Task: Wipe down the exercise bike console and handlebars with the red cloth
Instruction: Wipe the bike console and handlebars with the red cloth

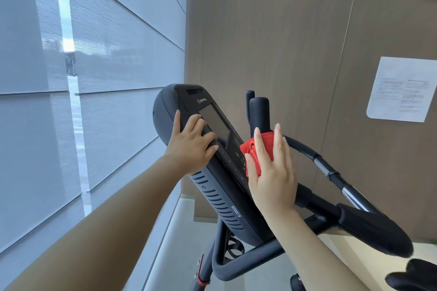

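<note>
The exercise bike's black console (212, 125) tilts across the middle of the head view, its dark screen facing up and right. My left hand (192, 142) grips the console's left edge, thumb behind and fingers curled over the front. My right hand (272, 168) lies flat with straight fingers and presses the folded red cloth (254, 149) against the console's right side near the buttons. The handlebars (331, 172) curve off to the right, with chrome sections and a padded black grip (373, 229).
An upright black handle post (259, 111) stands just behind the cloth. A window with grey blinds (94, 78) fills the left. A wood-panelled wall (283, 30) with a paper notice (399, 90) is close behind the bike. The bike frame and bottle holder (233, 247) lie below.
</note>
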Action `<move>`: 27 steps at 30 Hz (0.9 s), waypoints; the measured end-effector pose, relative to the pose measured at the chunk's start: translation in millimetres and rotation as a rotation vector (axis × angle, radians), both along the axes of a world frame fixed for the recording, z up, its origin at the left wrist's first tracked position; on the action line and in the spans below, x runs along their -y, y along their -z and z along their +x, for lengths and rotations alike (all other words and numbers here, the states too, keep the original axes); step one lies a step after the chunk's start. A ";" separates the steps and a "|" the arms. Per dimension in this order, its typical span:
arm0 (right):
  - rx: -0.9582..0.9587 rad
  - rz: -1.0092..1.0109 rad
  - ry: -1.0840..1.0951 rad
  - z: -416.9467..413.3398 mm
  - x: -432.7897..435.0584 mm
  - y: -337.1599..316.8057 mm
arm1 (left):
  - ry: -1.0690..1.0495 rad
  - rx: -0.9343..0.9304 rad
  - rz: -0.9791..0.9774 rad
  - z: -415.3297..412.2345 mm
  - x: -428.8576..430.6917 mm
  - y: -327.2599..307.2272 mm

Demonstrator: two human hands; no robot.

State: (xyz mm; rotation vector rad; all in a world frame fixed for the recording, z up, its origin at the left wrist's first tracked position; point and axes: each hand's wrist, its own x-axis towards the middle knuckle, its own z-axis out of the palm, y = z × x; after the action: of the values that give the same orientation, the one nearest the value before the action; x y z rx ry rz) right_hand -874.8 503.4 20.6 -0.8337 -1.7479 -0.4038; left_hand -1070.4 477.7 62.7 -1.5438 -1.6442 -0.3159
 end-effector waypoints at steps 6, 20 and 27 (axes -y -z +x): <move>0.067 0.061 0.001 11.1 -6.0 10.2 | 0.007 -0.005 0.002 0.2 1.4 0.1; 0.122 -0.123 -0.023 21.1 6.7 3.8 | 0.033 0.040 -0.006 2.8 2.8 -2.3; 0.306 -0.100 0.158 48.4 15.8 16.7 | -0.042 0.066 -0.049 14.5 -2.2 10.2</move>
State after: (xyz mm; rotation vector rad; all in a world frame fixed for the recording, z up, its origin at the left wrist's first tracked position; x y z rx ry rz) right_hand -826.4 487.7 3.9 -1.0277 -2.0033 -0.5772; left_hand -1055.9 479.9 52.5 -1.5481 -1.7451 -0.3091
